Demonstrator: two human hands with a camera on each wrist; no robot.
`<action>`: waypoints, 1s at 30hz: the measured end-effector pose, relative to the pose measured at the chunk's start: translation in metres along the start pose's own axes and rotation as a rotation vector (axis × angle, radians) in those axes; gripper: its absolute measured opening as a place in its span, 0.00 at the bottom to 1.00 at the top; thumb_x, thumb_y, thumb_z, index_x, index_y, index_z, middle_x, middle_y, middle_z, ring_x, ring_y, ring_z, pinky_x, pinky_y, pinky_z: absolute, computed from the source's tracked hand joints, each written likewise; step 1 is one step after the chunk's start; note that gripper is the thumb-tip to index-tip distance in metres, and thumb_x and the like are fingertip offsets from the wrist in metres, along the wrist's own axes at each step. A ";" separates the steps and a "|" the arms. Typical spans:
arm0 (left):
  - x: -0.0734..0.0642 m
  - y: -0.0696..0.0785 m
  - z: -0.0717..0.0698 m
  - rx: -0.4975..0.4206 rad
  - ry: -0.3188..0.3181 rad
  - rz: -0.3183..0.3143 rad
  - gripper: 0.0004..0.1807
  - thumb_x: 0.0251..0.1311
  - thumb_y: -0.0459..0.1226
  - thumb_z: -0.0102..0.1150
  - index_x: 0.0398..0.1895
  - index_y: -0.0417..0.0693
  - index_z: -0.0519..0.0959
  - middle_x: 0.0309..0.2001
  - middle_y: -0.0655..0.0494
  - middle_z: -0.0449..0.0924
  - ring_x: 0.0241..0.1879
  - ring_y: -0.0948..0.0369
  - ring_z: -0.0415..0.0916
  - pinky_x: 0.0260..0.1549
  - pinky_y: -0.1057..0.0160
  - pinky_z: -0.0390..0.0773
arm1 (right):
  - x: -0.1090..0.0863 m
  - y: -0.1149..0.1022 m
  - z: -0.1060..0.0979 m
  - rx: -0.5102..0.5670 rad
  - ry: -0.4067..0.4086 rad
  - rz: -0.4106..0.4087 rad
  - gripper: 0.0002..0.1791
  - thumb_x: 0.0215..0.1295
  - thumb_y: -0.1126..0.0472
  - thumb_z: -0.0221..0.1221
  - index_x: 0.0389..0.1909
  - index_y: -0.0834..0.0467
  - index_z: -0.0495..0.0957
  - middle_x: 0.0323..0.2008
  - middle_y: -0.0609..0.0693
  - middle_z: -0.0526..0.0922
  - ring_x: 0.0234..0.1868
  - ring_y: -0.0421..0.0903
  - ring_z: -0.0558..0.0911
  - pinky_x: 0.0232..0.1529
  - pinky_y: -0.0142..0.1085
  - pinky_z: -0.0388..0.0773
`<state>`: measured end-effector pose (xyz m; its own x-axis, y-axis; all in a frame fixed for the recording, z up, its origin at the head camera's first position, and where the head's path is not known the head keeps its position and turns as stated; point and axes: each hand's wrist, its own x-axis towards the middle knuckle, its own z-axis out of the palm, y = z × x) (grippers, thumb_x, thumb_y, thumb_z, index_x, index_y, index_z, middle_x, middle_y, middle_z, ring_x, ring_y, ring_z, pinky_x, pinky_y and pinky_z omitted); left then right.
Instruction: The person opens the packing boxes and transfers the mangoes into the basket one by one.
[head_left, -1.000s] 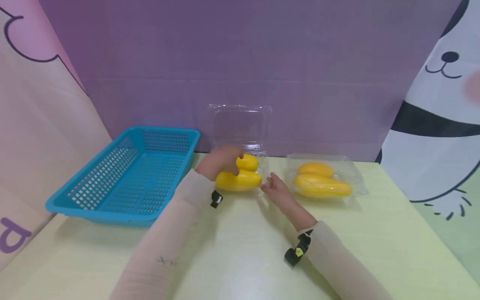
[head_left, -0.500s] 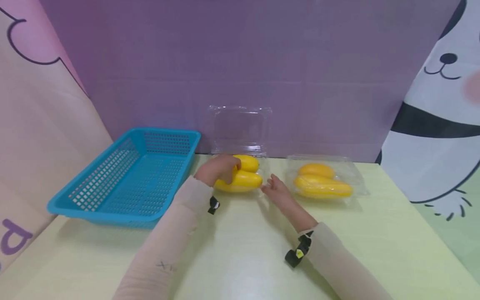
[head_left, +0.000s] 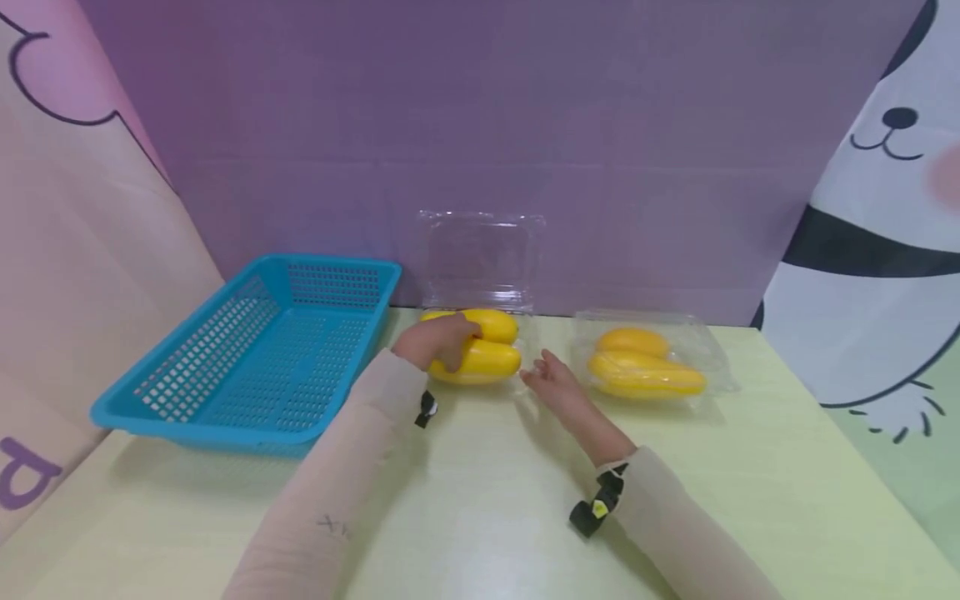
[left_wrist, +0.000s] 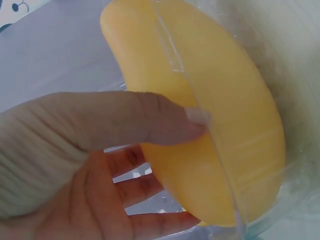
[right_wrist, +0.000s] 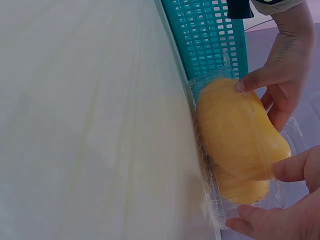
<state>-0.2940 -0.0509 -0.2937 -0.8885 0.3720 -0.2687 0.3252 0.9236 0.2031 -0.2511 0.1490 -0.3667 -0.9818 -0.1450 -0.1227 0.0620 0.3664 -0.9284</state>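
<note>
My left hand (head_left: 437, 340) grips a plump yellow fruit (head_left: 487, 362), mango-like in shape, at the front of an open clear plastic clamshell box (head_left: 525, 321). In the left wrist view the thumb lies across the near side of this fruit (left_wrist: 235, 100), and the fingers reach behind it. A second yellow fruit (head_left: 495, 325) lies behind in the same box, partly covered by the hand. At the box's right end, my right hand (head_left: 558, 383) holds the rim, its thumb and fingers at the corner in the right wrist view. The transparent lid (head_left: 480, 258) stands upright at the back.
Left of the box stands a blue perforated plastic basket (head_left: 243, 440). A closed clear clamshell (head_left: 705, 354) with a long yellow fruit (head_left: 645, 373) and a rounder orange-yellow one (head_left: 632, 340) lies to the right. A purple backdrop (head_left: 480, 100) rises behind the pale table (head_left: 495, 517).
My left hand has come down from above the fruit to grip the front one, which has shifted slightly left. My right hand has stayed at the box's end.
</note>
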 end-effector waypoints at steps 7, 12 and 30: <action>-0.002 0.001 -0.003 0.022 0.000 -0.002 0.37 0.46 0.26 0.64 0.63 0.58 0.70 0.56 0.51 0.68 0.48 0.53 0.67 0.52 0.54 0.71 | 0.001 0.004 0.000 -0.018 0.002 -0.018 0.42 0.69 0.55 0.52 0.72 0.67 0.40 0.69 0.69 0.53 0.69 0.64 0.55 0.66 0.52 0.57; -0.003 -0.002 -0.003 0.029 0.022 0.034 0.35 0.46 0.28 0.66 0.62 0.55 0.71 0.55 0.51 0.69 0.50 0.53 0.66 0.56 0.52 0.69 | 0.001 0.004 0.000 -0.017 -0.002 -0.021 0.43 0.68 0.53 0.53 0.72 0.67 0.40 0.69 0.69 0.53 0.69 0.64 0.55 0.67 0.52 0.57; -0.007 -0.011 -0.008 0.023 0.006 0.085 0.34 0.49 0.33 0.68 0.62 0.55 0.69 0.59 0.54 0.71 0.53 0.53 0.66 0.60 0.49 0.66 | -0.003 -0.001 0.003 0.011 0.002 0.003 0.40 0.69 0.60 0.51 0.72 0.69 0.40 0.70 0.68 0.51 0.70 0.62 0.54 0.68 0.50 0.53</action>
<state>-0.2939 -0.0645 -0.2868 -0.8590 0.4490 -0.2461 0.4071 0.8904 0.2035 -0.2482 0.1467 -0.3666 -0.9820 -0.1417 -0.1250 0.0672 0.3568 -0.9318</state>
